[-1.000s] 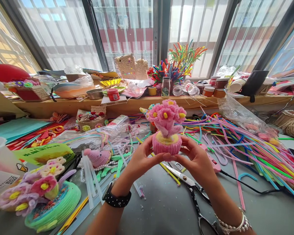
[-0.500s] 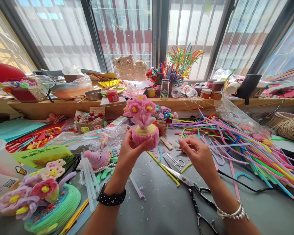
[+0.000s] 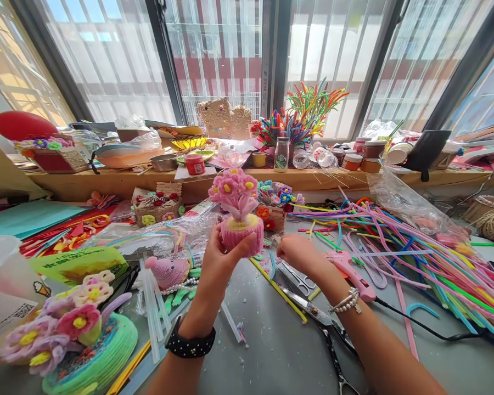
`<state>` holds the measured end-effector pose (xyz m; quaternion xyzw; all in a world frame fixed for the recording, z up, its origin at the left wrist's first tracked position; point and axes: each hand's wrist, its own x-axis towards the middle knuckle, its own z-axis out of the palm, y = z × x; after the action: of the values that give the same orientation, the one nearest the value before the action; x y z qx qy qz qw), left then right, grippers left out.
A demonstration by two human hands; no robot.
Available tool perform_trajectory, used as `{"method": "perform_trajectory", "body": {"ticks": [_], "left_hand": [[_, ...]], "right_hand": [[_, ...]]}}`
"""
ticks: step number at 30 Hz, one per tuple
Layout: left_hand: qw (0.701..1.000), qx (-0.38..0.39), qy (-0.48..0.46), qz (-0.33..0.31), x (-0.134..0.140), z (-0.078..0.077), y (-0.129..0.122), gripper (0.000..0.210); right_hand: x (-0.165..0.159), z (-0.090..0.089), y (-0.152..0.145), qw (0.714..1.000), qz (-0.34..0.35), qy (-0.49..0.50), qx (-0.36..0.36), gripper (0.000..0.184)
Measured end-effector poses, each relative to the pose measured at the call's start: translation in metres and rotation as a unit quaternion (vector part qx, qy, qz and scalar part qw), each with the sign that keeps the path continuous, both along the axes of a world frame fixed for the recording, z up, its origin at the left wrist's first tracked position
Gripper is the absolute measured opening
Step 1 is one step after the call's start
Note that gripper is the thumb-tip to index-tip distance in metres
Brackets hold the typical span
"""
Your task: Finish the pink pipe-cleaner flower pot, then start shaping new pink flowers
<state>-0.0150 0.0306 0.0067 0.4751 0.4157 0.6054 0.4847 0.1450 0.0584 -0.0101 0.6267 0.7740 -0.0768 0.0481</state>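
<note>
Above the middle of the table (image 3: 267,345), clear of its surface: pink flower pot (image 3: 239,237), upright, blossoms on top. Left hand (image 3: 218,264) grasps it from the side, fingers wrapped round the far wall, thumb across the near one. Right hand (image 3: 299,252) is apart from the pot, to its right and low over the table; fingers curled in. Cannot tell whether anything is pinched there; tips point into small scraps.

Step in hand (judged): left hand supports the piece while right hand works or picks among the scraps beside it. Next move calls for a steady left grip, pot level and blossoms uncrushed, plus a clean lift of the right fingers past the tools.

Surroundings: small scissors (image 3: 299,278) just below the right hand; large scissors (image 3: 314,311) nearer the wearer, partly under the right forearm. Yellow stem (image 3: 280,294) lies obliquely alongside. Pink glue gun (image 3: 356,275) rests beyond that forearm, cord (image 3: 411,318) trailing right; heat state not visible. Flower basket (image 3: 278,218) stands close behind the pot. Loose pipe cleaners (image 3: 432,255) crowd the right side; glue sticks (image 3: 149,302) lie left.

Obstruction (judged): scissors and glue gun hem in the right arm; a sleeve-level sweep could snag either.
</note>
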Motion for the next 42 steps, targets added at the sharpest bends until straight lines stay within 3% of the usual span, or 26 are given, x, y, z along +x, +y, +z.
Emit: {"method": "perform_trajectory", "body": {"ticks": [10,15,19,23,27,28,30,34,37,42], "left_hand": [[1.0,-0.014,-0.004,-0.012,0.003,-0.002,-0.001,0.061],[1.0,-0.014,0.001,-0.012,0.002,0.0,-0.003,0.058],[1.0,-0.016,0.008,-0.019,0.002,0.001,-0.005,0.057],[0.998,-0.03,0.011,-0.058,0.007,-0.003,-0.006,0.057],[0.994,-0.041,-0.001,-0.101,0.013,-0.004,-0.009,0.057],[0.994,-0.043,-0.008,-0.105,0.013,-0.004,-0.01,0.056],[0.994,-0.044,-0.016,-0.101,0.013,-0.003,-0.009,0.055],[0.997,-0.036,-0.032,-0.057,0.009,-0.002,-0.005,0.057],[0.998,-0.034,-0.031,-0.035,0.007,-0.003,-0.003,0.057],[0.999,-0.031,-0.015,-0.039,0.004,-0.005,-0.002,0.055]], "right_hand": [[-0.006,-0.015,0.004,1.0,0.016,-0.008,-0.009,0.028],[-0.001,-0.013,0.002,0.997,0.003,0.07,0.027,0.021],[0.017,0.004,-0.012,0.978,-0.012,0.187,0.09,0.011],[0.034,0.026,-0.031,0.937,-0.026,0.322,0.134,0.016],[0.039,0.035,-0.042,0.814,-0.05,0.564,0.131,0.021],[0.04,0.035,-0.042,0.796,-0.055,0.589,0.132,0.021],[0.041,0.034,-0.042,0.809,-0.056,0.569,0.138,0.018],[0.038,0.028,-0.042,0.901,-0.005,0.424,0.088,0.01],[0.028,0.022,-0.045,0.958,0.086,0.273,0.011,0.022],[0.008,0.011,-0.051,0.972,0.143,0.179,-0.05,0.028]]}}
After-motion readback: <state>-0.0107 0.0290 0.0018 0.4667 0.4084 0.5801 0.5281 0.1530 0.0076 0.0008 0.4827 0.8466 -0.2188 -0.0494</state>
